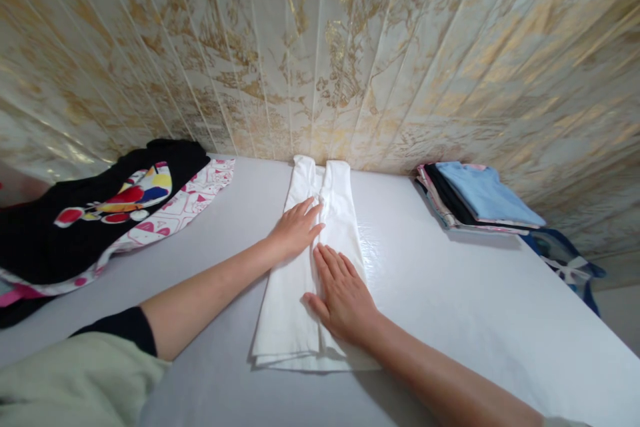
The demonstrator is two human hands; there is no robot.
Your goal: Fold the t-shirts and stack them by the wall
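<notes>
Left hand (296, 230), right hand (346, 293) flat on white garment (286, 310), gripping nothing.
Uneven pressure could likely skew it.

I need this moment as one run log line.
left hand: palm down on folded white garment | right hand: palm down on it | black printed garment: left side | folded clothes stack: right side

On the table (450, 327), a garment (293, 287) lies between clothes (75, 240) left and a clothing pile (485, 193) right.
</notes>
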